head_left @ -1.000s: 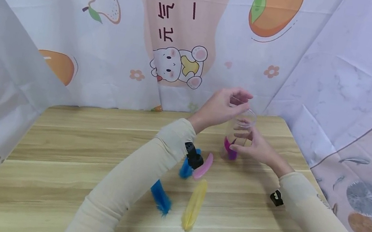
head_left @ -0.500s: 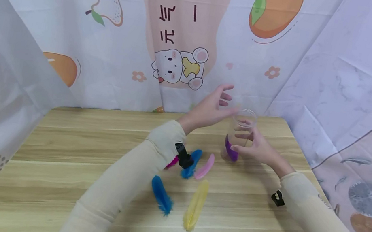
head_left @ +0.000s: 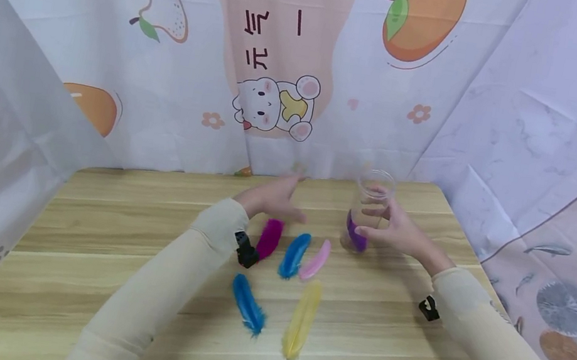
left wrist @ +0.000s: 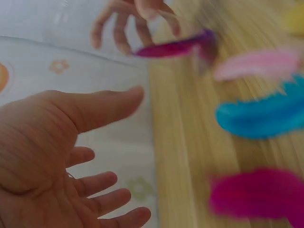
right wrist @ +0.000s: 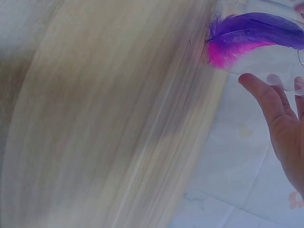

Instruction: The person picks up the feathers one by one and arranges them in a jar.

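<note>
With its fingers and thumb around the side, my right hand (head_left: pixel 399 230) holds a clear plastic jar (head_left: pixel 369 201) upright on the table. Inside the jar lie a purple feather (right wrist: pixel 261 28) and a bright pink one (right wrist: pixel 224 55), both low down. My left hand (head_left: pixel 276 197) holds nothing; its thumb and fingers are spread in the left wrist view. Just below that hand on the table is a magenta feather (head_left: pixel 270 237), partly covered by the wrist strap. A blue feather (head_left: pixel 295 255) and a light pink feather (head_left: pixel 316 260) lie side by side to its right.
Nearer the front lie a second blue feather (head_left: pixel 248 306) and a yellow feather (head_left: pixel 302 321). The wooden table (head_left: pixel 114 227) ends at a printed curtain (head_left: pixel 178 85) behind, and another curtain (head_left: pixel 551 186) hangs along the right side.
My left hand has left the jar's mouth and moved left and down toward the magenta feather, uncovering the blue feathers. The right hand has stayed on the jar.
</note>
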The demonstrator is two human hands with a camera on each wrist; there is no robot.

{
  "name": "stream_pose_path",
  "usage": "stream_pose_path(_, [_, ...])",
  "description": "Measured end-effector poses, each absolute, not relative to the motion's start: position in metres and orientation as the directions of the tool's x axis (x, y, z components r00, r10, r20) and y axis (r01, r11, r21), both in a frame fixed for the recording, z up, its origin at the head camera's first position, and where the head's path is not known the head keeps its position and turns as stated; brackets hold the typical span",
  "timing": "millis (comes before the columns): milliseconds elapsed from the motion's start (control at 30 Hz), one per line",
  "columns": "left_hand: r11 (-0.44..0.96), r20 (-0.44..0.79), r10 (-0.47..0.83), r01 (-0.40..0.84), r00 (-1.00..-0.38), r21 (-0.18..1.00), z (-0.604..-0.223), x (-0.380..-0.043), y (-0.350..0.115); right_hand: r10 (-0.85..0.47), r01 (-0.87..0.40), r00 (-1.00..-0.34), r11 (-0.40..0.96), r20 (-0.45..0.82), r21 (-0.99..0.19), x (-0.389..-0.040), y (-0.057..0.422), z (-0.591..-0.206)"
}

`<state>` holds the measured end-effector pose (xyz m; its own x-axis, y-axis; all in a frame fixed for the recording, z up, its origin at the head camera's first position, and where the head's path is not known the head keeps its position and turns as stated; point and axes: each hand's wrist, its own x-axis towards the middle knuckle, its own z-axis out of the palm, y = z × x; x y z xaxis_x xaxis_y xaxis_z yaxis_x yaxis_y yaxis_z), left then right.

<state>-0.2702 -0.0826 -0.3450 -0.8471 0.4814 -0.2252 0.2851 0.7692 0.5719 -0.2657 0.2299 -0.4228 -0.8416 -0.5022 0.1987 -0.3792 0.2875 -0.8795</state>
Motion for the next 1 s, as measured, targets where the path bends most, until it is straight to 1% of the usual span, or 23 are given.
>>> stream_pose_path(133, [0.842, -0.302, 0.449, 0.286, -0.841, 0.457, -0.364, -0.267, -0.101, -0.504, -0.377, -0.841, 0.283, 0.198, -0.882, -0.266, 0.23, -0.423])
stream_pose_path(300, [0.867, -0.357, 0.453, 0.312, -0.817, 0.388, -0.385, -0.264, -0.118, -0.502, -0.382, -0.84, 0.281, 0.205, -0.881, -0.267, 0.23, -0.423])
stream_pose_path(467, [0.868, -0.394, 0.461, 0.312, -0.795, 0.386, -0.395, -0.262, -0.124, -0.505, -0.388, -0.839, 0.29, 0.205, -0.875, -0.268, 0.23, -0.424])
stream_pose_path(733, [0.856, -0.368, 0.467, 0.307, -0.804, 0.415, -0.41, -0.262, -0.127, -0.49, -0.364, -0.852, 0.298, 0.186, -0.882, -0.267, 0.23, -0.426])
stream_pose_path(1000, [0.836, -0.386, 0.446, 0.222, -0.808, 0.502, -0.417, -0.26, -0.127, -0.499, -0.38, -0.843, 0.287, 0.201, -0.879, -0.266, 0.23, -0.426])
